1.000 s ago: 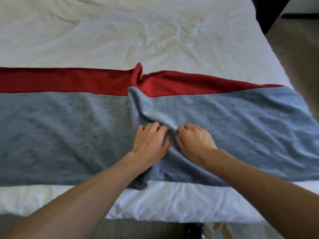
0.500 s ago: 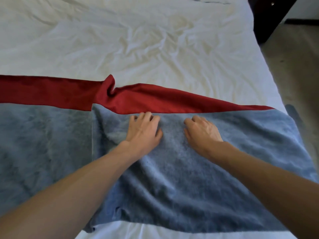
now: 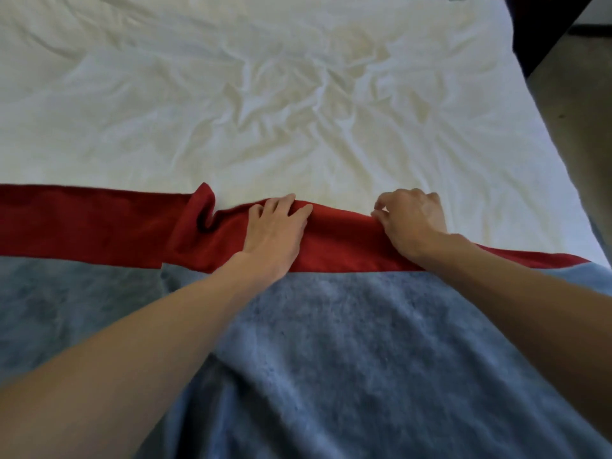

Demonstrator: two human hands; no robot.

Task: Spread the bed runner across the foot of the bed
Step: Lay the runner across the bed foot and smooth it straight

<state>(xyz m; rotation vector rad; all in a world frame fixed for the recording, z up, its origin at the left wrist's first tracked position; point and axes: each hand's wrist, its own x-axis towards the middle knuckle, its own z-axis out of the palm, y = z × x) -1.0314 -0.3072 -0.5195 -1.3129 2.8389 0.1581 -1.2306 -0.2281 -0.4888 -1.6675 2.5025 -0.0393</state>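
Where the bed's near end fills the view, one bed runner (image 3: 347, 342) lies across it from left to right: blue-grey pile on the near side, a red band (image 3: 82, 226) along its far edge. White sheet (image 3: 265, 94), creased, covers the bed beyond the band. Left hand (image 3: 275, 233): flat on the red band near the middle, fingers straight and slightly spread, pressing down, grasping nothing. Right hand (image 3: 412, 223): just to the right, on the band's far edge, fingers curled and pinching that edge. Raised pucker (image 3: 202, 210) in the red band, left of the left hand. Floor (image 3: 576, 94) and dark furniture (image 3: 536, 21) at far right.
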